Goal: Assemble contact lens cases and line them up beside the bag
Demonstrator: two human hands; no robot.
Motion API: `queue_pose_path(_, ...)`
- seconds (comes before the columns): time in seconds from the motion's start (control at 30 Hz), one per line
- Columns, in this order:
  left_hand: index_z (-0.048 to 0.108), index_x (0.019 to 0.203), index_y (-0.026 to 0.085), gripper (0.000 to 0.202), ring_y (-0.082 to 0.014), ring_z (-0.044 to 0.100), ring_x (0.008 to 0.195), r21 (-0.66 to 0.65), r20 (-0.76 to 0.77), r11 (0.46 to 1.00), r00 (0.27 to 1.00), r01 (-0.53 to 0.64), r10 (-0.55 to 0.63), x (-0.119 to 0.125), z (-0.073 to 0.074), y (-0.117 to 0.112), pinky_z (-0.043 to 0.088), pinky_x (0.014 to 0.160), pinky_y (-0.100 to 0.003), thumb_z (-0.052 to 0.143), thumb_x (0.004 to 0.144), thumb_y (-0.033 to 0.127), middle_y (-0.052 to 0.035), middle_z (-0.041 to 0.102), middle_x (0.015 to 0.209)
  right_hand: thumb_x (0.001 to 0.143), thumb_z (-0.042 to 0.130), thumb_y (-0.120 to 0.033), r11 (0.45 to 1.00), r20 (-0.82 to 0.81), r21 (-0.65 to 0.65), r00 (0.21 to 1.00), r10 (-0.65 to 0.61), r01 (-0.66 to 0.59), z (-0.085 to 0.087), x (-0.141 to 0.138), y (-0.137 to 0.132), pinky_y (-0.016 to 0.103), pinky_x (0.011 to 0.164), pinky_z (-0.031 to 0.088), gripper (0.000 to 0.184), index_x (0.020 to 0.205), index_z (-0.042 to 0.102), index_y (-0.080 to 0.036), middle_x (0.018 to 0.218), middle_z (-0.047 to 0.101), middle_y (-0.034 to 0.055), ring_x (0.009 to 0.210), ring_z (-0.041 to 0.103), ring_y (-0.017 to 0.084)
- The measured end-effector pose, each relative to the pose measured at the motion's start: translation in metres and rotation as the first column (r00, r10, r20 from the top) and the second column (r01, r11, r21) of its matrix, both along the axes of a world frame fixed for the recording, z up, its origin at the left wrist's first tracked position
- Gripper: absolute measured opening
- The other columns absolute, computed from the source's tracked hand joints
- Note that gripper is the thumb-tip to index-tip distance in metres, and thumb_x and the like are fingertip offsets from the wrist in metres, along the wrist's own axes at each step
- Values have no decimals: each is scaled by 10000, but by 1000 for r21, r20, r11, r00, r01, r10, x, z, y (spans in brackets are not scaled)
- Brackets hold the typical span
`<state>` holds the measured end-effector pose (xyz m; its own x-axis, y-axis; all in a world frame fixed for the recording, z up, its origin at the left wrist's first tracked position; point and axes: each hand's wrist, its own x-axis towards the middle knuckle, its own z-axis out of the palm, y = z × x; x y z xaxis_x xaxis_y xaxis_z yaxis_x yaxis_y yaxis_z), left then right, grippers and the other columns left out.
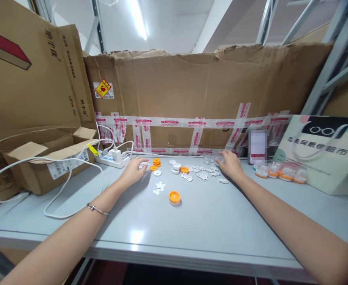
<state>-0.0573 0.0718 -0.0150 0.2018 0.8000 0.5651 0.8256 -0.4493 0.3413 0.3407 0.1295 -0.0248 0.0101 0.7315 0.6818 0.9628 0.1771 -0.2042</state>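
My left hand (135, 171) rests near the back left of the table, thumb and fingers apart beside small whitish parts (143, 164). My right hand (231, 163) reaches to the back, fingers apart next to clear plastic cups (208, 158); whether it touches one I cannot tell. An orange round cup (174, 197) with a pale underside stands alone in front. Between my hands lie orange rings (156, 162), a white ring (157, 173), white round parts (176, 168) and flat white cut-out pieces (203, 175). Small white three-lobed pieces (159, 187) form a loose group.
Orange-and-clear capped pieces (286, 172) line up at right before a paper bag (319, 154). A phone (257, 147) stands upright behind. A power strip (113, 157), looping white cable (48, 202) and open carton (48, 158) occupy the left. Cardboard (215, 87) walls the back.
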Motion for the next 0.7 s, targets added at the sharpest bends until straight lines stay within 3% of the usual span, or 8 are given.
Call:
queue_pose_path(0.17, 604, 1019, 165, 269, -211, 549, 955, 39, 22, 997, 997, 68, -69, 6, 8, -8, 454, 816, -336, 446, 818, 249, -77, 602, 1024, 805, 482, -283, 983, -65, 71, 983, 174, -170, 23, -29, -19, 333, 882, 401, 290, 1068, 496, -162, 1067, 579, 100, 993, 532, 217)
queue_pose_path(0.23, 612, 1001, 161, 260, -212, 553, 946, 29, 32, 995, 995, 96, -97, 8, 10, -10, 460, 791, -327, 450, 821, 257, -81, 602, 1007, 776, 518, -288, 959, -176, 46, 942, 284, -281, 26, -40, -25, 359, 861, 410, 282, 1030, 516, -165, 1036, 593, 101, 961, 545, 227)
queue_pose_path(0.37, 620, 991, 165, 259, -196, 568, 895, -18, 31, 987, 987, 159, -159, 11, 12, -15, 465, 745, -300, 444, 835, 272, -76, 606, 984, 759, 544, -319, 926, -294, -48, 891, 345, -375, 28, -58, -39, 347, 754, 470, 281, 993, 532, -165, 924, 636, 84, 821, 600, 198)
queue_pose_path(0.43, 622, 1000, 169, 265, -191, 566, 891, -30, 28, 980, 980, 197, -196, 13, 13, -18, 463, 725, -288, 440, 842, 280, -74, 604, 990, 767, 543, -341, 848, -413, -137, 808, 421, -512, 32, -69, -49, 317, 722, 487, 293, 1004, 516, -171, 909, 639, 72, 785, 612, 171)
queue_pose_path(0.5, 621, 1013, 177, 273, -191, 560, 900, -35, 26, 974, 974, 226, -225, 14, 14, -20, 459, 715, -280, 437, 848, 293, -74, 599, 998, 761, 559, -367, 689, -526, -232, 684, 505, -687, 35, -82, -62, 309, 712, 491, 302, 986, 506, -174, 902, 633, 65, 788, 610, 165)
queue_pose_path(0.57, 618, 1023, 183, 280, -189, 555, 903, -37, 21, 969, 969, 246, -245, 15, 15, -21, 455, 705, -274, 430, 855, 305, -74, 597, 998, 750, 579, -371, 571, -540, -268, 612, 578, -776, 35, -98, -75, 311, 720, 488, 315, 988, 501, -180, 898, 622, 54, 789, 599, 160)
queue_pose_path(0.63, 616, 1021, 181, 284, -187, 552, 901, -41, 20, 966, 967, 255, -255, 16, 14, -20, 452, 693, -269, 425, 860, 315, -76, 597, 994, 731, 608, -350, 526, -495, -271, 585, 643, -806, 31, -112, -85, 312, 751, 477, 316, 976, 507, -179, 911, 607, 47, 791, 585, 151)
queue_pose_path(0.7, 618, 1008, 172, 283, -187, 550, 903, -41, 22, 964, 964, 264, -264, 16, 12, -19, 453, 694, -268, 432, 857, 322, -81, 599, 990, 718, 628, -335, 523, -446, -287, 595, 668, -803, 23, -124, -90, 308, 745, 473, 314, 964, 503, -186, 899, 601, 36, 777, 574, 146)
